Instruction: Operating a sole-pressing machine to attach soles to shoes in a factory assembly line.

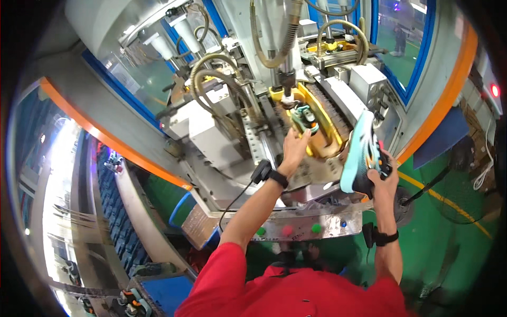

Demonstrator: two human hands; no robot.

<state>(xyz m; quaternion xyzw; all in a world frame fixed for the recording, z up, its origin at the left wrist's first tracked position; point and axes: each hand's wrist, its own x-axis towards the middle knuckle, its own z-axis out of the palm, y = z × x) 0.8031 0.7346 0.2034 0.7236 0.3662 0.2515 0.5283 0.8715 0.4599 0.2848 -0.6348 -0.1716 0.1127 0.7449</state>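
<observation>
My right hand [384, 179] is closed around a teal and black sneaker [359, 151] with orange accents, held up on its side at the right of the machine. Its pale teal side turns toward the left, and my thumb presses on the dark part. Inside a long yellow mould [328, 127] sits another teal and black shoe [304, 117], under a vertical press rod [287, 79]. At the near end of that shoe is my left hand [296, 149], its thumb and fingers apart; whether the fingertips touch it is hard to make out.
Grey metal blocks [211, 132] and coiled hoses [222, 68] flank the mould on the left. A steel block [367, 82] stands at right. Along the machine's front runs a panel [332, 224] with coloured buttons. Shoes [132, 302] lie at lower left.
</observation>
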